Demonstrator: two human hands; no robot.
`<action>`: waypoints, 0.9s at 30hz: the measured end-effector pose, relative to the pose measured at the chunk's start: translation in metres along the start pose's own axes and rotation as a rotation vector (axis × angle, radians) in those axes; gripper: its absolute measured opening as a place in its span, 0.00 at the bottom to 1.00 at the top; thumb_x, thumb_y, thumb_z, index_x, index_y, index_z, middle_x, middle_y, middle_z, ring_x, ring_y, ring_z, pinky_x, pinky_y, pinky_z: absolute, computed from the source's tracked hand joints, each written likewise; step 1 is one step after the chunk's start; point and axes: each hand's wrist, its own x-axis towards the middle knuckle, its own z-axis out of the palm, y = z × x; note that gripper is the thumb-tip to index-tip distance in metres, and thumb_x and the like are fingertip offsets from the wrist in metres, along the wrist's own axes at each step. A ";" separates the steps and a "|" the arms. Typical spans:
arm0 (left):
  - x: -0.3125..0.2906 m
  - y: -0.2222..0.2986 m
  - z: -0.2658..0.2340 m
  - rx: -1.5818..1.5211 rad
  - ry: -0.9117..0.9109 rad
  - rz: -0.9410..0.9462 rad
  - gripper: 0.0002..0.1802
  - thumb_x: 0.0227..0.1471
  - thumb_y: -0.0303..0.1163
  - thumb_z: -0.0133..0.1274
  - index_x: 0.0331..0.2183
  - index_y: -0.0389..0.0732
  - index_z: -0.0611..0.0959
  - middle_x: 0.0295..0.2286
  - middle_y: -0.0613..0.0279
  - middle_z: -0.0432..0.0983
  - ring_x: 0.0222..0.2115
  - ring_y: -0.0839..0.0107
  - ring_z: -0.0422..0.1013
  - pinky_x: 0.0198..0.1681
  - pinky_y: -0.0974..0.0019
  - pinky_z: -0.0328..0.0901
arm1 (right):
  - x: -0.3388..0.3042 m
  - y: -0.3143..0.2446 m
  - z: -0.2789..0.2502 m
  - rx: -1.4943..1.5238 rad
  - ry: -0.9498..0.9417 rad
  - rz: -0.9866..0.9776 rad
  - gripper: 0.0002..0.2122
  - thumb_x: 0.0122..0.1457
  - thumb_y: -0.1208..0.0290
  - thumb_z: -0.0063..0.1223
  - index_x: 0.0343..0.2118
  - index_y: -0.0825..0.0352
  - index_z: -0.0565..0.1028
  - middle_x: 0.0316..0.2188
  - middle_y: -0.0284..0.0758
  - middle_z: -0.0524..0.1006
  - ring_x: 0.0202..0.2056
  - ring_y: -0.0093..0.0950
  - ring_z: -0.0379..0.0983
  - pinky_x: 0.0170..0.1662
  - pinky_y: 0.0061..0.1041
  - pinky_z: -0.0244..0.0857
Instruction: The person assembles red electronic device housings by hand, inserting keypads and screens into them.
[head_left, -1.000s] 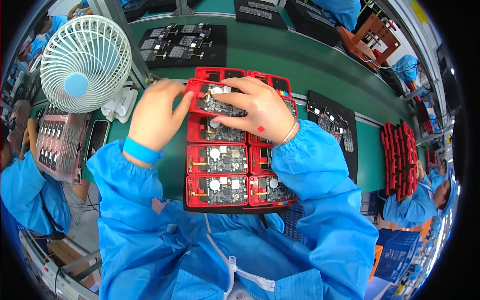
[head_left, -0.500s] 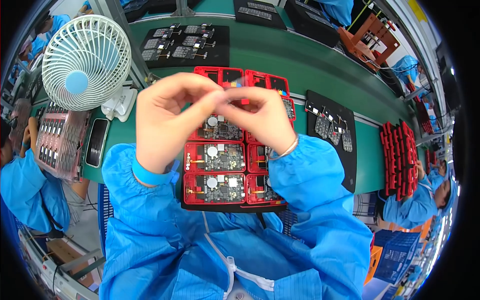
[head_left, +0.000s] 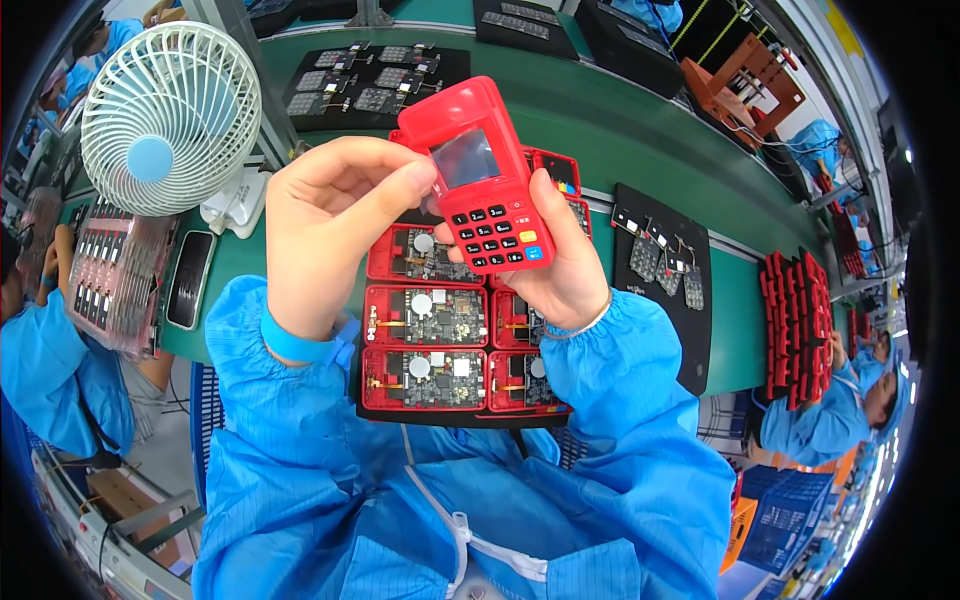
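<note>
On the green assembly-line table (head_left: 640, 130), a tray of open red units with bare circuit boards (head_left: 455, 340) waits. One closed red payment terminal (head_left: 485, 185) is raised above it, right hand (head_left: 560, 270) cradling, left hand (head_left: 335, 215) pinching its screen edge.

Your right hand (head_left: 570, 275) cradled a red keypad terminal (head_left: 483, 175) from beneath while your left hand (head_left: 325, 225) pinched its upper left edge, above a tray (head_left: 440, 415) of red open units on the green desk (head_left: 600, 130).
</note>
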 end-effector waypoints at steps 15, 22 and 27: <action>-0.001 -0.008 0.011 0.090 0.058 0.067 0.07 0.49 0.21 0.60 0.34 0.32 0.82 0.29 0.60 0.80 0.29 0.75 0.76 0.36 0.72 0.70 | -0.001 0.001 -0.005 -0.162 -0.057 0.005 0.33 0.64 0.42 0.32 0.61 0.68 0.59 0.50 0.44 0.72 0.46 0.35 0.74 0.45 0.32 0.72; -0.005 -0.013 0.004 0.670 0.115 0.481 0.06 0.49 0.19 0.59 0.33 0.30 0.83 0.30 0.59 0.80 0.28 0.75 0.75 0.31 0.73 0.70 | 0.000 0.001 -0.009 -0.182 -0.078 0.016 0.33 0.65 0.42 0.32 0.60 0.68 0.60 0.50 0.43 0.73 0.46 0.35 0.74 0.46 0.32 0.72; -0.015 0.000 0.015 0.243 0.123 0.148 0.07 0.50 0.18 0.58 0.35 0.30 0.83 0.29 0.57 0.80 0.28 0.75 0.75 0.32 0.74 0.70 | -0.001 0.001 -0.010 -0.170 -0.063 0.018 0.33 0.65 0.42 0.32 0.60 0.68 0.60 0.50 0.43 0.73 0.46 0.35 0.74 0.46 0.32 0.71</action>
